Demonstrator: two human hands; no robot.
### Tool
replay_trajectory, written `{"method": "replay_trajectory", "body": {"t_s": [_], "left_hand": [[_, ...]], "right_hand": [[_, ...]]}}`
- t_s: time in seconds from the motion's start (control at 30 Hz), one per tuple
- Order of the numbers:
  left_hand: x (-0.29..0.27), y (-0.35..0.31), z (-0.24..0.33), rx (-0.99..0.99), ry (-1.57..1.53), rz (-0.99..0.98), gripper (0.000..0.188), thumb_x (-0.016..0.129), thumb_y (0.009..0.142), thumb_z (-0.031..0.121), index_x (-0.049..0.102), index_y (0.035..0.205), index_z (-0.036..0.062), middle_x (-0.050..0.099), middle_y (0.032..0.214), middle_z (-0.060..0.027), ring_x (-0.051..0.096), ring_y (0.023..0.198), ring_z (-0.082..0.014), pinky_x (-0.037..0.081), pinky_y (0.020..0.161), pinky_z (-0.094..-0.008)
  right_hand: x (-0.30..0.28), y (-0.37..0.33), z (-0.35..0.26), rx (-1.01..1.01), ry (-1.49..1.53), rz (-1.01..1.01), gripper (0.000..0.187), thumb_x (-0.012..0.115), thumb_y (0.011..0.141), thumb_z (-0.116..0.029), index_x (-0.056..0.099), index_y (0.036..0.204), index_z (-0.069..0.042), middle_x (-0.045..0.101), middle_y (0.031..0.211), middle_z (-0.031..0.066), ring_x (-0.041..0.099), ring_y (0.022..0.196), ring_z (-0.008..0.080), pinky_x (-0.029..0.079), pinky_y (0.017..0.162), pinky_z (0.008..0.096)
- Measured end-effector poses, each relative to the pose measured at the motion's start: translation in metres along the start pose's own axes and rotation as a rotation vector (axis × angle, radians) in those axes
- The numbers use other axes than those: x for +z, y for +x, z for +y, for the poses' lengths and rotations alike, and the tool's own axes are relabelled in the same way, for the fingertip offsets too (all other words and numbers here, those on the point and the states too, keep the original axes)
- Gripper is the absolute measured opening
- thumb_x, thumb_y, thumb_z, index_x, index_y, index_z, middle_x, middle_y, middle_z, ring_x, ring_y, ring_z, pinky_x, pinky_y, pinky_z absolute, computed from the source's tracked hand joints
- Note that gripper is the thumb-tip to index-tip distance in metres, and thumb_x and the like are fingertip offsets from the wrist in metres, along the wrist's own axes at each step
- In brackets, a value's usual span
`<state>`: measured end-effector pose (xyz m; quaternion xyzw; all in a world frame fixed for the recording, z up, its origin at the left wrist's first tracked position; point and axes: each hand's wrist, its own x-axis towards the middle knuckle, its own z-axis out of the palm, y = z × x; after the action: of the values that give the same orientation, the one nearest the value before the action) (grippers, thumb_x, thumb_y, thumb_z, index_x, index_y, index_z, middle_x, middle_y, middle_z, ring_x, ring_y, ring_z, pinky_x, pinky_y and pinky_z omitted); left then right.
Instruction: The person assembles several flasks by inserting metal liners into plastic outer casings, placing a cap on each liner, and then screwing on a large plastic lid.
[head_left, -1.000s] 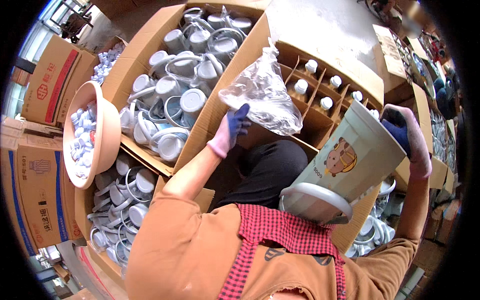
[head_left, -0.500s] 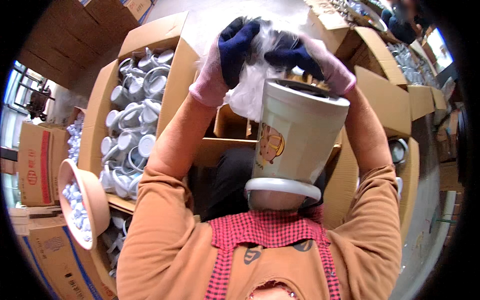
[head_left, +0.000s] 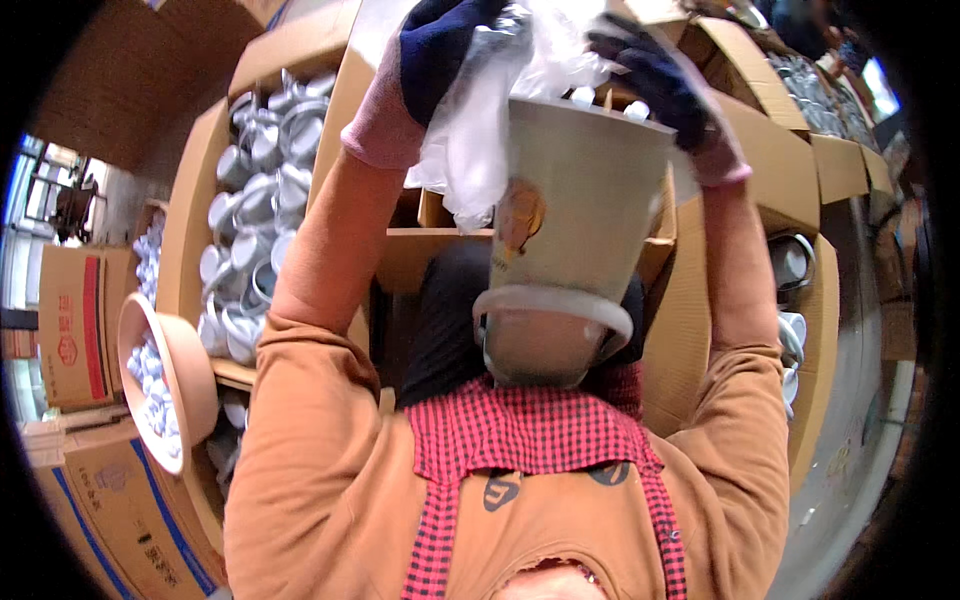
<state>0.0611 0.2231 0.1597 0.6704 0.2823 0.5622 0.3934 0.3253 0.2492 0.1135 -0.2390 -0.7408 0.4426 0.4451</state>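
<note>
A clear plastic bag (head_left: 465, 150) hangs crumpled from my left hand (head_left: 440, 55), which wears a navy and pink knit glove and is closed on it. My right hand (head_left: 655, 85), gloved alike, is blurred, its fingers stretched toward the bag's right side and apparently holding nothing. Below and between the hands, a tall grey tapered plastic container (head_left: 575, 200) leans toward my chest, its wide end away from me. It bears a cartoon print and a pale ring-like handle (head_left: 555, 305) near its narrow end. Small white knobs (head_left: 636, 110) show just past its wide end.
To the left, an open carton (head_left: 200, 160) holds many grey handled parts, beside a peach basin (head_left: 190, 380) of small white pieces. A divided carton (head_left: 400, 250) stands in front of me. More open cartons (head_left: 780, 180) line the right, some with grey parts. Closed cartons (head_left: 130, 500) sit lower left.
My hands have moved apart and farther up the view. The bag has come away to the left with my left hand, and my right hand has shifted right. The container appears slightly lower left.
</note>
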Motion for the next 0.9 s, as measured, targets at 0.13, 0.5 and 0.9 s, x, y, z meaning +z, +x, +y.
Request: {"method": "replay_trajectory", "body": {"t_s": [0.13,0.5,0.9], "left_hand": [[-0.018,0.03,0.016,0.18,-0.161,-0.241,0.042,0.049,0.093,0.009,0.037,0.134,0.0032,0.056,0.106,-0.0023,0.053,0.089,-0.0102,0.044,0.086,-0.0248],[-0.028,0.01,0.026,0.271,1.012,-0.01,0.027,0.066,0.082,0.018,0.063,0.104,0.0042,0.067,0.097,-0.0141,0.064,0.092,-0.0164,0.049,0.078,-0.0274],[-0.026,-0.055,-0.033,-0.182,0.048,0.096,0.03,0.045,0.092,0.02,0.056,0.111,-0.001,0.061,0.099,-0.0097,0.06,0.086,-0.017,0.049,0.076,-0.0279]], "right_hand": [[0.031,0.036,-0.029,0.086,0.104,-0.039,0.047,0.06,0.088,-0.024,0.048,0.126,0.001,0.057,0.118,0.0126,0.055,0.11,0.0187,0.044,0.093,0.0275],[0.045,0.039,-0.079,-0.041,0.255,0.25,0.054,0.046,0.091,-0.042,0.056,0.109,0.007,0.063,0.092,0.0077,0.059,0.078,0.0128,0.048,0.07,0.0276],[0.008,-0.06,-0.014,0.032,0.102,0.31,0.023,0.053,0.091,-0.026,0.057,0.093,-0.004,0.053,0.08,0.0034,0.055,0.077,0.0124,0.048,0.072,0.024]]}}
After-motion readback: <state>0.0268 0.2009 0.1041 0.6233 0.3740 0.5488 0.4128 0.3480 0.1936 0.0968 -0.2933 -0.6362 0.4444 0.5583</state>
